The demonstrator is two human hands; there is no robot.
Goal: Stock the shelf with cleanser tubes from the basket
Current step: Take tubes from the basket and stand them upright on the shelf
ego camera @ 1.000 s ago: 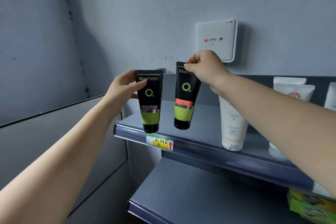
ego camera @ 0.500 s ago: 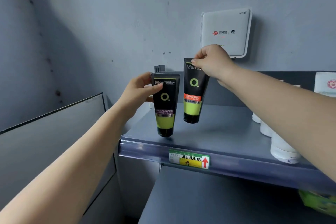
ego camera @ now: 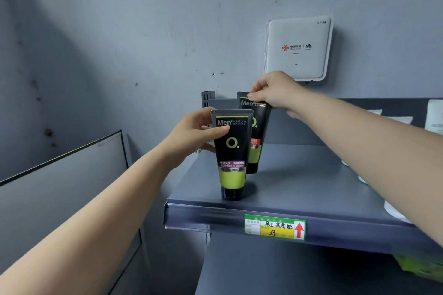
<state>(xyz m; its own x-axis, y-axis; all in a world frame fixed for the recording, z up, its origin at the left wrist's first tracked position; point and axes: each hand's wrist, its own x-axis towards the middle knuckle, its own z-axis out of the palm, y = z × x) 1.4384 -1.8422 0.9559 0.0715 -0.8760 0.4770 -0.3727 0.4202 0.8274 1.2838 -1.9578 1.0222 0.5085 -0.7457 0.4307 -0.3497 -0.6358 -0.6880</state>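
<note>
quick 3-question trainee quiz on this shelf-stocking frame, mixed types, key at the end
1. True or false: the front tube stands cap-down on the shelf.
2. Where does the right hand pinch the rear tube? A) the cap B) the top crimped end C) the middle
3. Fill in: the price label on the shelf's front edge bears a red ____.

Key:
1. True; the left hand grips its upper part.
2. B
3. arrow
</note>
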